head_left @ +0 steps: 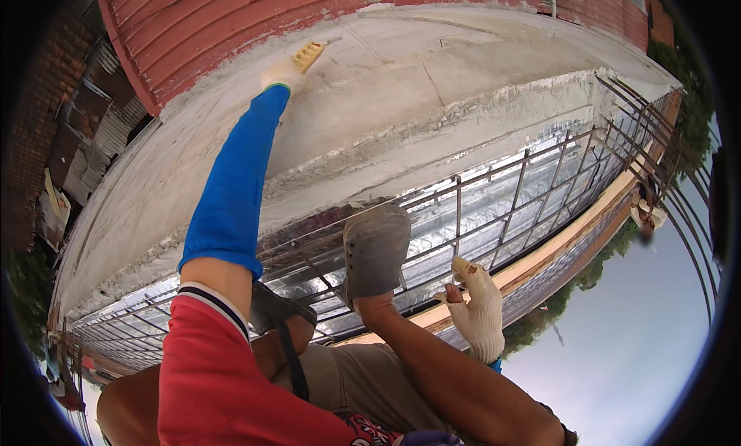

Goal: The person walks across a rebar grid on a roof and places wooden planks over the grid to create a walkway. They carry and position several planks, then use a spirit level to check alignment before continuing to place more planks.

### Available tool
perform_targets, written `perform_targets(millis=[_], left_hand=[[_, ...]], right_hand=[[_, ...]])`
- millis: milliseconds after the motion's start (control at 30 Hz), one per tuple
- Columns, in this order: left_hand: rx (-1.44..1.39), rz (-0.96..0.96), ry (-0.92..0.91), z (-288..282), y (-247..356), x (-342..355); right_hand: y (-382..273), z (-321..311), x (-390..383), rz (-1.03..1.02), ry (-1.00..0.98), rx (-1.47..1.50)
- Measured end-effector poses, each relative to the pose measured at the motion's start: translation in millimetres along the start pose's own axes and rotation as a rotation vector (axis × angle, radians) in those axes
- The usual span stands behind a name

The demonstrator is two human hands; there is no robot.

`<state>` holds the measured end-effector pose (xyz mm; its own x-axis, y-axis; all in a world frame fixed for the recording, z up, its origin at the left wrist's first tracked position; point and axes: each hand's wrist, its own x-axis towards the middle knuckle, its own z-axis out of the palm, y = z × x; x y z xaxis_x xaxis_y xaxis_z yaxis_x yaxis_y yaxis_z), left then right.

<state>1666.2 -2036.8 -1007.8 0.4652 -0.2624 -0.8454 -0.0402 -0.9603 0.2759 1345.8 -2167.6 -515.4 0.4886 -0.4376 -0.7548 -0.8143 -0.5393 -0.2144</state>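
My left hand (287, 74), in a pale knit glove with yellow fingers, reaches far out over the concrete slab (370, 114). Its fingers are curled closed, and a thin dark bit sticks out past them; what it is, I cannot make out. My right hand (480, 311) wears a worn off-white glove with a bare fingertip poking through. It hovers by the steel rebar cage (505, 214), close to an upright bar, thumb and forefinger apart and nothing visible between them.
My feet, in dark clogs (376, 249), rest at the rebar cage over shiny metal sheeting (478, 207). A wooden formwork board (532, 265) edges the cage, with sky beyond it. Red corrugated cladding (255, 18) stands behind the slab. Long bars (683, 207) project at right.
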Motion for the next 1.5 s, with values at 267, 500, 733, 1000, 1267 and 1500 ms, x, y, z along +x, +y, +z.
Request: perform_targets(millis=[267, 500, 733, 1000, 1267, 1500], left_hand=[[0.027, -0.027, 0.062, 8, -12, 10], [0.002, -0.002, 0.033, 2, 4, -7], [0.03, 0.016, 0.04, 18, -15, 13], [0.21, 0.014, -0.007, 15, -17, 10], [0.156, 0.021, 0.057, 18, -23, 10], [0.06, -0.065, 0.06, 11, -26, 2]], right_hand=[[7, 8, 5, -0.015, 0.004, 0.012], [4, 14, 8, -0.033, -0.003, 0.036], [-1, 20, 9, -0.054, -0.039, 0.056], [2, 26, 0, 0.0, -0.058, 0.073], [-1, 27, 5, -0.02, -0.06, 0.077], [-3, 27, 7, -0.049, -0.051, 0.039]])
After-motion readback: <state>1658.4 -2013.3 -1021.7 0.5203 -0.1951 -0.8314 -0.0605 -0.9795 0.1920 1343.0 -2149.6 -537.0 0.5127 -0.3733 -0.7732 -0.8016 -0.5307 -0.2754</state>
